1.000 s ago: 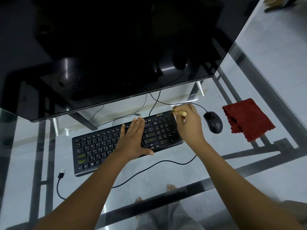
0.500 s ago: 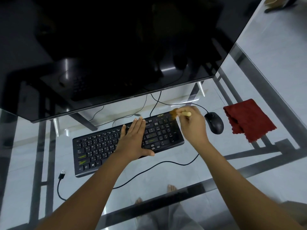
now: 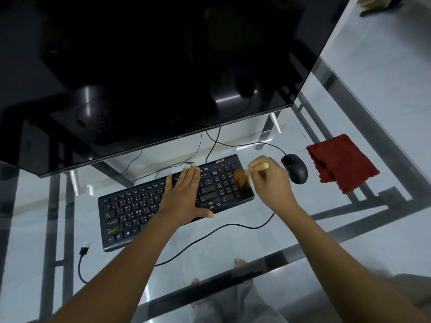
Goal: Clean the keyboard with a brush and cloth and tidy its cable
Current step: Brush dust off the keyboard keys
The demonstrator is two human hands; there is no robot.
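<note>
Black keyboard (image 3: 144, 210) at frame centre on glass worktop (image 3: 233, 241) — "acer" printed top right. Left hand (image 3: 184, 194) flat, fingers straight, on keys; right hand (image 3: 271, 183) grips blurred brush (image 3: 242, 177) over the numpad.

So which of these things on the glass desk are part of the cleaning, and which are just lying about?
In the job: keyboard, brush in the right hand, left hand pressing on the keyboard, red cloth, loose cable.
Just lying about: mouse, monitor.
</note>
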